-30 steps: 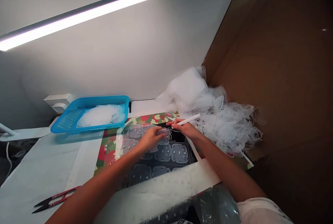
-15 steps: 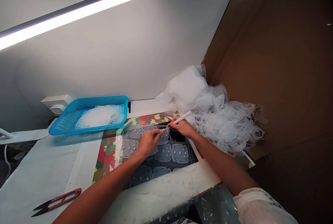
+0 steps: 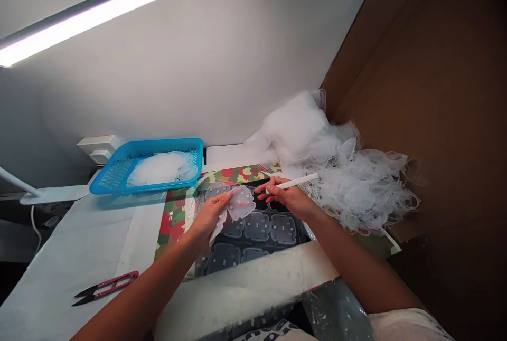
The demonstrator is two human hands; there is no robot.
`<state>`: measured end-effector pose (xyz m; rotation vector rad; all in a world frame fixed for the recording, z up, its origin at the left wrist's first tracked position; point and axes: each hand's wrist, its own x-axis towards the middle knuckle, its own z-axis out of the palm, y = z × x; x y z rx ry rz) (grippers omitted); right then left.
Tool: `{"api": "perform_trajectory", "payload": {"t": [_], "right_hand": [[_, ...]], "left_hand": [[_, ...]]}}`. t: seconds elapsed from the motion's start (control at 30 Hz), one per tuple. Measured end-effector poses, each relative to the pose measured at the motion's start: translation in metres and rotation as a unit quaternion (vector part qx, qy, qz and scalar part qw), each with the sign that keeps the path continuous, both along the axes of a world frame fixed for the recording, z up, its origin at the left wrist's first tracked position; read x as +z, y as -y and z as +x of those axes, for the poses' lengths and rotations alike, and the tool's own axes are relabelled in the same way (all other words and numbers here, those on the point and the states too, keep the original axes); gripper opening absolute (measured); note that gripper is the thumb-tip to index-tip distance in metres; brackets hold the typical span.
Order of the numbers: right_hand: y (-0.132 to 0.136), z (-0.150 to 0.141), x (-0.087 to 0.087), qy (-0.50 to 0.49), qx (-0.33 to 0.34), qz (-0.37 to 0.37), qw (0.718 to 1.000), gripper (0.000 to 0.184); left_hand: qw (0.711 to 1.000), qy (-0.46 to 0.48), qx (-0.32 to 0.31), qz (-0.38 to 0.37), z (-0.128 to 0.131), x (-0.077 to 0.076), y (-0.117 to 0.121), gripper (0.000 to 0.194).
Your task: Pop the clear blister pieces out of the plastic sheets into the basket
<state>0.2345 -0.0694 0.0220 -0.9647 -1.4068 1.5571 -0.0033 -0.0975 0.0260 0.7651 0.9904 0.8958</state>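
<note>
Clear film piece (image 3: pixel 241 202), just above a dark moulded sheet (image 3: pixel 253 240) at centre. Large film heap (image 3: pixel 356 185) to the right; blue basket (image 3: pixel 146 187) far left, holding more film. Left hand (image 3: pixel 208 214) gripping the piece, fingers around its edge. Right hand (image 3: pixel 289 197), fingers closed on a white stick (image 3: pixel 297 181). Red snips (image 3: pixel 106 288) near left.

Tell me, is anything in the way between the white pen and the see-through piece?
Nothing visible is. The white pen in the right hand points toward the clear plastic piece in the left hand, with only a small open gap between them, above the dark sheet.
</note>
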Motion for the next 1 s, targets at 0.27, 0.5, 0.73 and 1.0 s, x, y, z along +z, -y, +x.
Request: {"api": "perform_trajectory", "payload": {"t": [0.27,0.5,0.73,1.0], "right_hand": [[0.017,-0.019,0.001,-0.016,0.000,-0.013,1.000,0.032],[0.009,-0.016,-0.001,-0.041,-0.049,-0.046,0.997,0.039],[0.009,-0.016,0.001,-0.046,-0.054,-0.059,0.996,0.041],[-0.003,-0.013,-0.015,0.031,-0.087,0.021,0.996,0.034]], "left_hand": [[0.998,-0.035,-0.047,-0.014,0.000,-0.005,0.004,0.050],[0.989,-0.046,-0.137,0.036,-0.002,-0.002,0.004,0.048],[0.987,-0.080,-0.134,0.032,0.001,0.001,0.006,0.061],[0.853,-0.427,0.138,0.267,-0.109,0.062,-0.081,0.045]]}}
